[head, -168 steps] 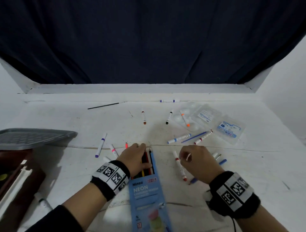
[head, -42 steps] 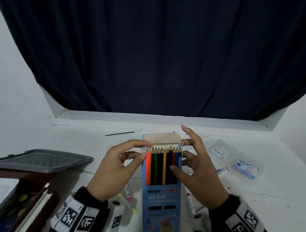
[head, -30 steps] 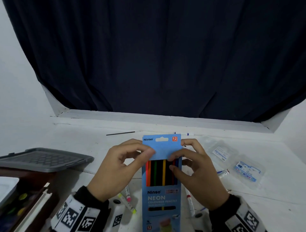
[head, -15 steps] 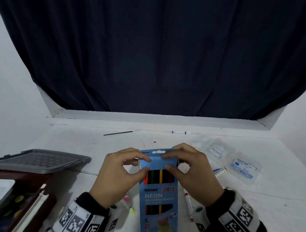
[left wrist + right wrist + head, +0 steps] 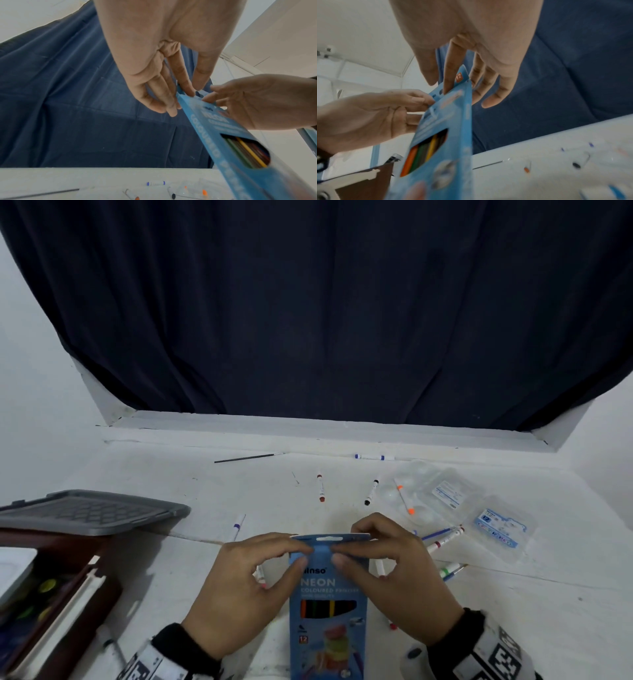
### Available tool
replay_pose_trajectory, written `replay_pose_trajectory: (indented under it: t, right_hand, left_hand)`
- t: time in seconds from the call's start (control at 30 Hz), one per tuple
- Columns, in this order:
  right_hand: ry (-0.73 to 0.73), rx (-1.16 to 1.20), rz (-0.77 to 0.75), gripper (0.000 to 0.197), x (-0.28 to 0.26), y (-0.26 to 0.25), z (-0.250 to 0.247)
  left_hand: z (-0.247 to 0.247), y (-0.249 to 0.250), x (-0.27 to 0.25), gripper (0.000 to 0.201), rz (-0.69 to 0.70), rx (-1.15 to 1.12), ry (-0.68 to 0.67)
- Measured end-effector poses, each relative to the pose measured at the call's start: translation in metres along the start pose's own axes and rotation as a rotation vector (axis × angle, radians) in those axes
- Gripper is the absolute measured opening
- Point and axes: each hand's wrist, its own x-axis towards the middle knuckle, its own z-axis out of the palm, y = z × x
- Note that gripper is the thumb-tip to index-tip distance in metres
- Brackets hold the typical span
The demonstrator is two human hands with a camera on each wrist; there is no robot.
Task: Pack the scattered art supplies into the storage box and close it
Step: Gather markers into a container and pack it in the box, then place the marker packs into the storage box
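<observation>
The blue pencil box [image 5: 328,607] stands with its long side running away from the person, its flap end pointing toward the dark curtain [image 5: 325,302] and its bottom end near their chest, lifted off the white table [image 5: 513,611] and tilted up at the far end. Both hands meet at that far end: the left hand [image 5: 246,587] pinches the left corner of the flap between thumb and forefinger, and the right hand [image 5: 394,573] pinches the right corner the same way, so the rest of the box hangs below and toward the person from the two grips. Through the window in the box front, coloured pencils [image 5: 247,152] lie lengthwise along the box; I can make out orange, green and yellow, but the count is unclear. To the left sits one brown storage box [image 5: 58,594], open, with one grey lid [image 5: 92,510] propped beside its far edge. Loose markers lie scattered beyond and right of the hands: one brown-tipped marker [image 5: 320,487], one black-tipped marker [image 5: 371,492], one orange marker [image 5: 404,499] and one blue-banded marker [image 5: 373,457] by the sill. One thin black brush [image 5: 248,457] lies near the back, and two clear plastic packets [image 5: 498,530] lie at the right
</observation>
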Motion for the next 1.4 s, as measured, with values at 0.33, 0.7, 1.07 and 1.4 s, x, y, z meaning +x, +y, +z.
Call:
replay_pose_trajectory:
  t: [0.33, 0.7, 1.07, 1.4]
  right_hand:
    - [-0.063, 0.19, 0.174, 0.056, -0.025, 0.008, 0.039]
    - [-0.091, 0.142, 0.421, 0.044, -0.033, -0.022, 0.106]
    - [-0.019, -0.042, 0.101, 0.051, -0.02, -0.08, 0.141]
    - [-0.158, -0.071, -0.092, 0.041, -0.006, -0.135, 0.183]
  left_hand:
    - [-0.007, -0.001, -0.015, 0.025, -0.225, -0.359, -0.09]
    - [-0.063, -0.036, -0.059, 0.027, -0.274, -0.382, 0.062]
    - [-0.124, -0.027, -0.092, 0.039, -0.28, -0.36, 0.196]
    - [-0.186, -0.029, -0.136, 0.04, -0.342, -0.248, 0.402]
